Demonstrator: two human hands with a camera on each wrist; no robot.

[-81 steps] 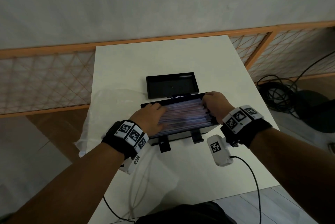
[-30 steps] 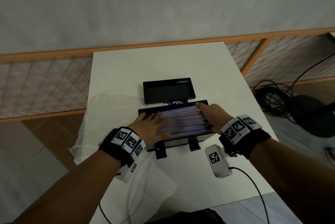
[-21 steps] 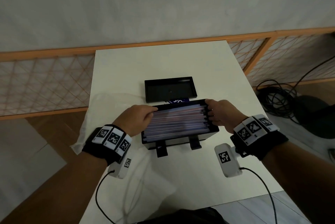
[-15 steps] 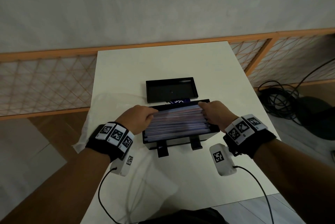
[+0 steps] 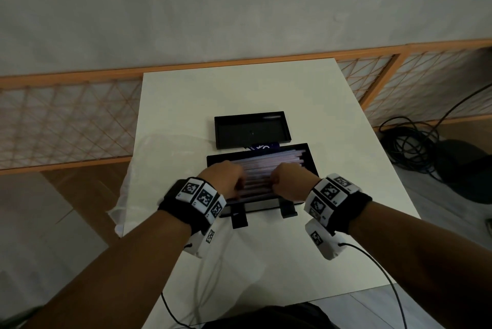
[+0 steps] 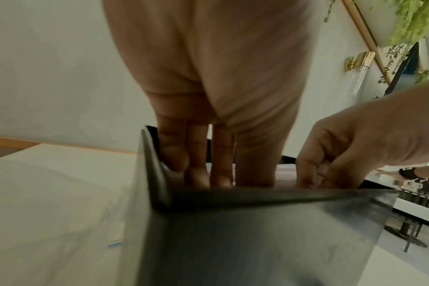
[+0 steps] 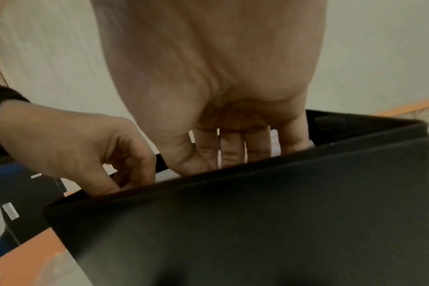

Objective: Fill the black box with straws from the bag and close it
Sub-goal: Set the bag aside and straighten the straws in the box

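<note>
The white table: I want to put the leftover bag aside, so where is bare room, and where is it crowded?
Bare room: the white table's far end beyond the black lid, and the right strip beside the black box. Crowded: the middle, where both hands work the straws; the clear plastic bag covers the left edge.

I see a white desk [image 5: 247,89] carrying a black box [image 5: 310,161] packed with pale pink and lilac straws [image 5: 269,166]. Behind it lies a black lid [image 5: 251,130], and between them shows a dark blue label with white marks [image 5: 263,146]. My wrist bands [image 5: 201,195] are black with white blocks of black-and-white square codes. The fence [image 5: 66,123] is orange with a diamond lattice.
</note>
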